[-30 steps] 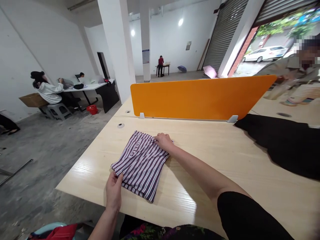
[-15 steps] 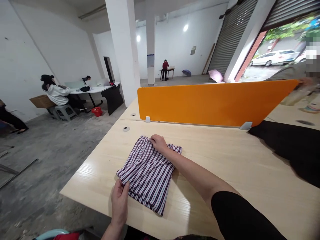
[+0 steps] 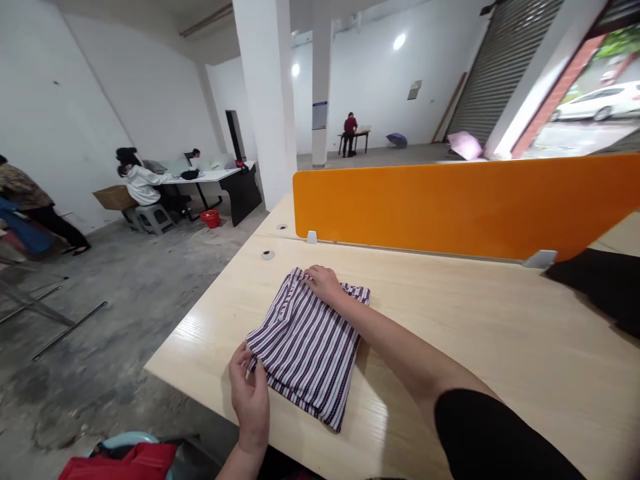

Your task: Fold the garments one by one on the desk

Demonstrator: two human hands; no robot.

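"What's under your fingers?"
"A striped cloth point(image 3: 310, 353), folded flat on the table point(image 3: 425, 313), close to its front edge. I'd judge it light and limp, nothing to break, not very slippery, though its layers could slide over each other."

"How do your fingers stand?"
"My left hand point(image 3: 250, 393) has the near left corner between thumb and fingers. My right hand point(image 3: 324, 283) rests on the far edge, fingers curled; I can't tell whether they pinch the fabric or only press on it."

"Where's the best hold?"
"At the corners, I'd say, with every layer caught together. The gathered band point(image 3: 357, 292) along the far edge looks firmest; a pinch in the middle would likely just bunch it. The near edge shows more than one layer, so one could be missed."

"And room around it?"
"The table's left edge slants past my left hand; beyond the front edge, lower down, a red cloth point(image 3: 130, 463) lies over a basin point(image 3: 127, 438). Ahead, an orange screen point(image 3: 450, 207) stands well apart. Most room lies to my right, towards a black cloth point(image 3: 605, 287), though my forearm point(image 3: 400, 340) crosses it."
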